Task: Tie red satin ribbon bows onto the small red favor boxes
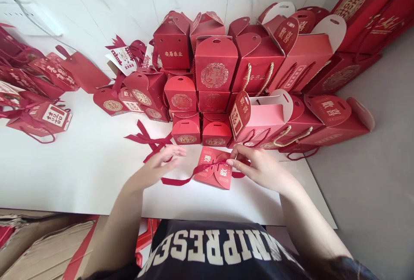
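A small red gift box [207, 178] with gold characters lies on the white table. Over its closed flaps runs a dark red ribbon [181, 182], crossed at the middle, with one loose end stretching left and another showing to the right. My left hand [158, 165] hovers left of the box, fingers apart, holding nothing. At the box's right edge my right hand [254, 165] has its thumb and forefinger pinched together by the ribbon; what lies between the fingertips is too small to make out.
Stacked red gift boxes [216, 64] stand right behind the small box. A loose ribbon bow [152, 141] lies to its left. More red boxes [40, 118] sit at the far left. A grey wall [381, 163] bounds the right side, and cardboard [48, 254] is below the table's front edge.
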Available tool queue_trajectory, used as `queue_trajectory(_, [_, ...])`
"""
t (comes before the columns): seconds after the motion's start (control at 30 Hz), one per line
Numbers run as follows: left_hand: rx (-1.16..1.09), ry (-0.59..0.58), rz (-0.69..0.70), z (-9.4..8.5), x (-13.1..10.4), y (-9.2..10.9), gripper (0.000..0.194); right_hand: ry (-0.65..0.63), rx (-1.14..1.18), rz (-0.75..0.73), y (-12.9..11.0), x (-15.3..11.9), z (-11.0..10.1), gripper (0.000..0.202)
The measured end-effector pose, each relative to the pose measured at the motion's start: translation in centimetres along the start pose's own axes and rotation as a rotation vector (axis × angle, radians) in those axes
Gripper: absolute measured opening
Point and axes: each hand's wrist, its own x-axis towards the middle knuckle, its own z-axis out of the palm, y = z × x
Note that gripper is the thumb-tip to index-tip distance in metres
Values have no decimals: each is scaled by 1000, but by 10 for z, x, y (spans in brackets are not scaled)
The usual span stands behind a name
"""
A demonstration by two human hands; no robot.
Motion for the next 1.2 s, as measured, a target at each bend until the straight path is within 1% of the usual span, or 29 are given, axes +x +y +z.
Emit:
queue_trajectory(0.07, [81,-55,-87,20,14,15,30,-8,-59,-19,-3,4,-1,23])
queue_trajectory(0.13, [97,-115,-191,35,23,27,36,-18,-89,-46,-4,7,-1,16])
queue_trajectory(0.17, [81,-148,-234,39,26,31,41,-29,-92,-56,-4,9,-1,14])
queue_trajectory(0.23, [22,-220,-294,42,30,34,48,-61,-76,-66,-4,12,-2,14])
queue_trajectory(0.33, [-74,-300,-313,36,32,33,49,-126,10,-37,-4,15,-3,20])
queue_trajectory(0.43, [-162,-318,-271,28,33,31,46,-169,97,-52,-4,18,-5,28])
queue_trajectory(0.53, [-209,-330,-222,22,34,30,42,-126,93,-115,-1,20,-6,25])
queue_trajectory(0.6, [-226,-354,-208,19,36,30,41,-127,88,-114,3,22,-7,25])
queue_trajectory(0.77, [-158,-403,-184,9,41,21,41,-172,175,-94,13,25,-9,32])
queue_trajectory(0.83, [-171,-452,-191,4,44,15,39,-182,241,-58,18,25,-8,34])
queue_trajectory(0.97, [-287,-571,-179,-10,46,7,33,-218,382,4,27,26,-3,37])
queue_trajectory(1.0, [-287,-581,-159,-12,46,7,30,-223,401,7,29,26,-2,37])
queue_trajectory(1.07, [-259,-564,-84,-14,48,8,24,-225,413,0,31,26,2,37])
queue_trajectory(1.13, [-243,-506,48,-11,51,11,20,-219,411,-14,31,27,6,37])
queue_trajectory(1.2, [-256,-446,180,-6,55,14,23,-215,418,-29,32,28,9,38])
